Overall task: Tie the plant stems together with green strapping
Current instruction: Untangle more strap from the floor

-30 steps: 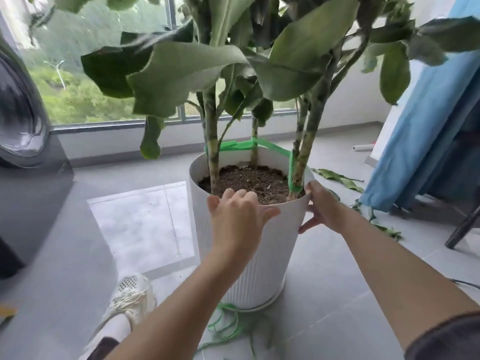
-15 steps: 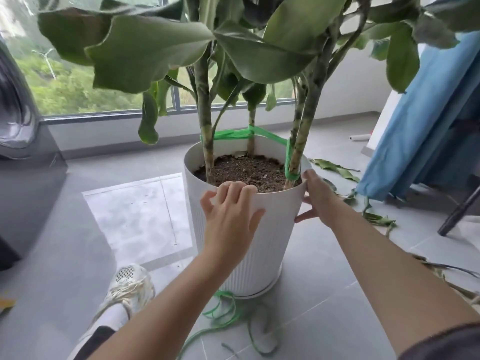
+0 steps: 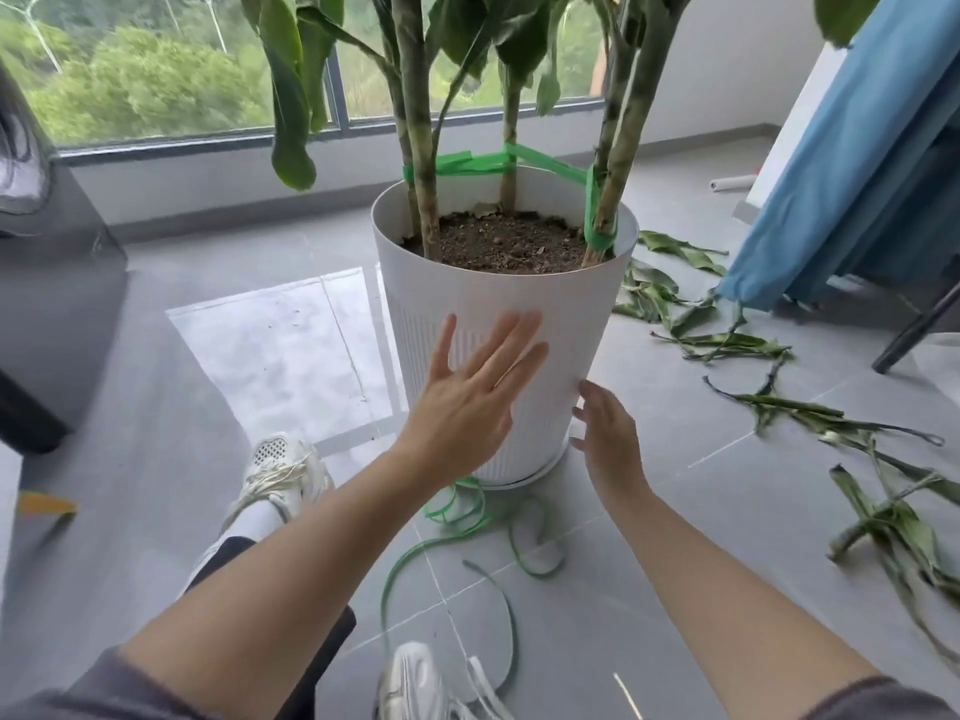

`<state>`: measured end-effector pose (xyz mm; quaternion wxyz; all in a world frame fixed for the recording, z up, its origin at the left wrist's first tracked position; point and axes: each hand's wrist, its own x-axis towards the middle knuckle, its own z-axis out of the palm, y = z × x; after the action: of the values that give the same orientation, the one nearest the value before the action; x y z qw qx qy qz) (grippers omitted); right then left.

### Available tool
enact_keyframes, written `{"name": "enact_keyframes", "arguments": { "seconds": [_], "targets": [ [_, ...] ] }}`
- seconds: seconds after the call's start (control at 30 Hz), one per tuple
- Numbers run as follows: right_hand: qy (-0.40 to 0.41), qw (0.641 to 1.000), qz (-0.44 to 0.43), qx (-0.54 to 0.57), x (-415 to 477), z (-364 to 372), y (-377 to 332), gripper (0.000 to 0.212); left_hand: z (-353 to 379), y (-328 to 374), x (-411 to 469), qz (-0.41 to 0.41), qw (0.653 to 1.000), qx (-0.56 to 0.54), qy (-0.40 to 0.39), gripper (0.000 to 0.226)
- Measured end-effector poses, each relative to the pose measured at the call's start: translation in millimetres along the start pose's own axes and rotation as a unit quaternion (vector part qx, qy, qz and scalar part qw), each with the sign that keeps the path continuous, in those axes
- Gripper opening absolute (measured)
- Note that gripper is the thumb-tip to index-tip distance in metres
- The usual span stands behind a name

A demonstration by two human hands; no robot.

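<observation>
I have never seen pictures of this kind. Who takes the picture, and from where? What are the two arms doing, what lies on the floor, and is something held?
There is no machine here. A person wears a camera on the head, so you look forward and down along their own arms. The left hand is open, fingers spread, against the wall of the white pot. The right hand is open at the pot's lower right side. Neither hand holds anything. In the pot stand plant stems, joined by green strapping just above the rim. On the grey floor lie loose strapping in front of the pot, cut leaves to the right, and the person's shoe at the left.
</observation>
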<state>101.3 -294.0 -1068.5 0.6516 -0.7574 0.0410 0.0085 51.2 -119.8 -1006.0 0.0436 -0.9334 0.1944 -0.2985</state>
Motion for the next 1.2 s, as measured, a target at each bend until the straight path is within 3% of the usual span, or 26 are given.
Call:
{"name": "enact_keyframes", "arguments": {
  "seconds": [0.13,0.27,0.43,0.6,0.7,0.93,1.03,1.2],
  "targets": [
    [-0.08,0.975,-0.037,-0.202,-18.4,3.3,54.5,0.024,27.5,-1.8,-29.8,0.072,0.995,-0.003,-0.075,0.047],
    [-0.194,0.874,-0.029,-0.445,-32.3,5.2,96.2,0.023,50.4,-0.9,-54.1,0.091,0.981,-0.036,-0.167,0.016],
    [-0.224,0.815,0.013,-0.535,-44.2,20.8,127.7,0.024,55.1,-0.4,-67.3,0.028,0.91,-0.039,-0.412,0.013],
    [-0.182,0.784,-0.016,-0.594,-46.6,31.8,143.6,0.024,59.1,-2.2,-74.0,0.008,0.887,-0.057,-0.458,0.015],
    [-0.172,0.803,-0.036,-0.57,-43.3,32.0,143.1,0.019,61.9,-3.1,-72.6,0.005,0.887,-0.051,-0.459,0.016],
    [-0.119,0.932,-0.12,-0.322,-45.9,12.8,101.8,0.004,68.0,-9.9,-63.6,-0.07,0.907,-0.136,-0.393,0.026],
    [-0.096,0.96,-0.127,-0.231,-42.2,7.4,75.2,0.008,66.2,-12.4,-59.4,-0.112,0.908,-0.184,-0.359,0.023],
    [-0.074,0.984,-0.11,-0.118,-36.3,5.8,39.2,0.012,62.3,-19.7,-58.2,-0.157,0.908,-0.268,-0.28,0.036]
  ]
}}
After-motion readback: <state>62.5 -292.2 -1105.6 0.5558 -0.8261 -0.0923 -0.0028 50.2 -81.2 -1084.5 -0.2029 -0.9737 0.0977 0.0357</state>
